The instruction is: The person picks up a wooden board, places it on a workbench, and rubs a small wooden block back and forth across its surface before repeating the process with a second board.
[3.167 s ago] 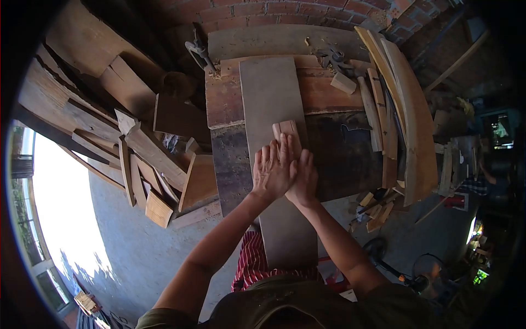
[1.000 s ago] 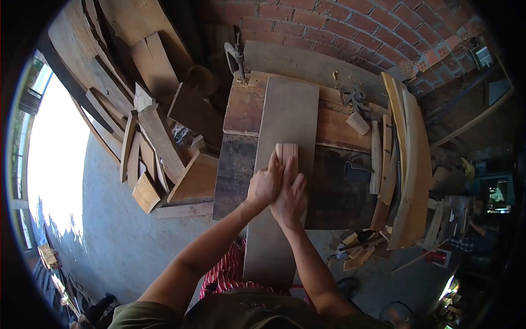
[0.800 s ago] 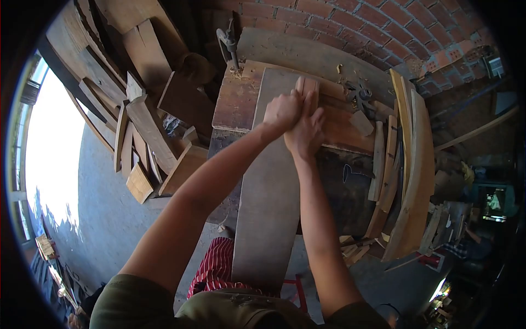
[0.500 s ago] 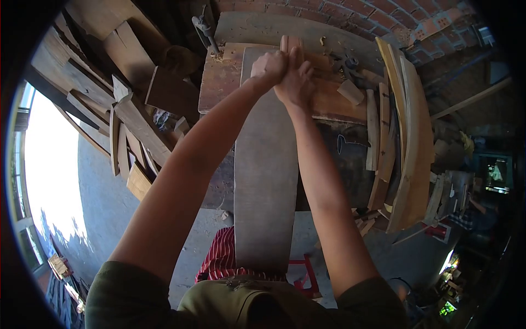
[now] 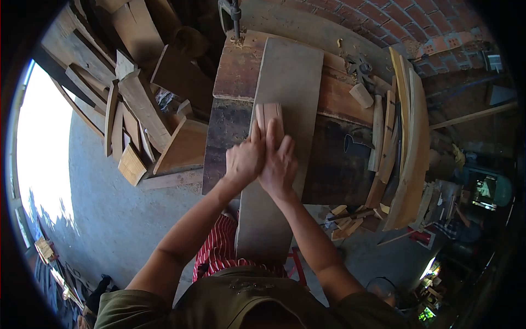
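A long grey board (image 5: 291, 71) runs from the far side of the workbench down to my lap. On it lies a small pale wooden block (image 5: 270, 112) with dark lines along its top. My left hand (image 5: 244, 162) grips the block's near left side, fingers pressed against it. My right hand (image 5: 279, 165) is wrapped over the block's near right part, fingers pointing forward. The two hands touch each other over the middle of the board. The block's near end is hidden under them, and its underside is against the board.
The workbench (image 5: 235, 68) carries a clamp (image 5: 236, 22) at the back left and a small wood offcut (image 5: 361, 95) on the right. Curved planks (image 5: 413, 148) stand along its right side. Scrap boards (image 5: 143, 101) are piled at left, and a brick wall (image 5: 378, 24) rises behind.
Both hands have slid the wooden block from the board's far end back toward my body. My elbows are more bent, and the view has shifted a little.
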A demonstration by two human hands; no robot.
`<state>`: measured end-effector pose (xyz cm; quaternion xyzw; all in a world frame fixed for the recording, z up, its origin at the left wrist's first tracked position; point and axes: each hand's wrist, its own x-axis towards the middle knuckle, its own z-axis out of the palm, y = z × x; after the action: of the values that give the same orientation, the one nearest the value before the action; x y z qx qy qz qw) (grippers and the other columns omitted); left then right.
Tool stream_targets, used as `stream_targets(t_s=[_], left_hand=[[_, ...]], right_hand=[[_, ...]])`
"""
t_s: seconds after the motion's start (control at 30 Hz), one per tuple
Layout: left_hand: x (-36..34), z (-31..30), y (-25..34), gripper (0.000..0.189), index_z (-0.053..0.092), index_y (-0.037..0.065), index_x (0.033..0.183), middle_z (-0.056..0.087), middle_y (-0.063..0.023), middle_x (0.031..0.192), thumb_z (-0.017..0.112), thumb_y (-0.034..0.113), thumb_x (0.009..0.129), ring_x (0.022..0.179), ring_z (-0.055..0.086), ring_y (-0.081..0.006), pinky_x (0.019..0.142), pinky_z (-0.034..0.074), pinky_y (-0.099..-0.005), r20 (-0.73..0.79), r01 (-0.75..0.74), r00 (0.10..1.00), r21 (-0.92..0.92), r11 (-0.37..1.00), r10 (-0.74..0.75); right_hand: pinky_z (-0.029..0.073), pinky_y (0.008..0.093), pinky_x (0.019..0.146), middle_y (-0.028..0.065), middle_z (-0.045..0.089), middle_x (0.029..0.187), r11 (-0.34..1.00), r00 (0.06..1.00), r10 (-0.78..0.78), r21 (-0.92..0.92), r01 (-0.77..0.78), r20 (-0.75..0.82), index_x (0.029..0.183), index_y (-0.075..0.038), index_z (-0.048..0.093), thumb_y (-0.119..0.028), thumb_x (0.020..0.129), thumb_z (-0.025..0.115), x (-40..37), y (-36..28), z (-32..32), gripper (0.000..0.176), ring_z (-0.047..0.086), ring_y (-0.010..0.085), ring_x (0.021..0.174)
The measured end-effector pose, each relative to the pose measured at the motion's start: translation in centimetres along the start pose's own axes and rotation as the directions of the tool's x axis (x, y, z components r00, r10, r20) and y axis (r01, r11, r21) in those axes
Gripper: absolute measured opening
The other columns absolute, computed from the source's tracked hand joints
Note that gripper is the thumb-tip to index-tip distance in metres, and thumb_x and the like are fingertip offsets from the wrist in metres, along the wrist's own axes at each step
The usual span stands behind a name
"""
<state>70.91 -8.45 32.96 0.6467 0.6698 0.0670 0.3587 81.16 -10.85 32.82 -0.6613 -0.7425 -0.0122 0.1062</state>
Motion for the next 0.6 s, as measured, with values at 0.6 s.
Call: stream_targets(t_s=[0.6], left_hand=[[8.7, -2.4, 1.4, 0.067, 0.005, 0.002, 0.151, 0.066, -0.0309, 0.100, 0.033, 0.032, 0.099, 0.090, 0.065, -0.0484, 0.078, 0.051, -0.0541, -0.045, -0.107, 0.992, 0.156, 0.982, 0.116]], right_hand=[[0.049, 0.0389, 0.065, 0.0179, 0.051, 0.102, 0.991, 0.987, 0.116, 0.088, -0.106, -0.114, 0.147, -0.007, 0.033, -0.026, 0.079, 0.065, 6.7, 1.2, 1.6, 0.077, 0.055, 0.0315, 0.092]])
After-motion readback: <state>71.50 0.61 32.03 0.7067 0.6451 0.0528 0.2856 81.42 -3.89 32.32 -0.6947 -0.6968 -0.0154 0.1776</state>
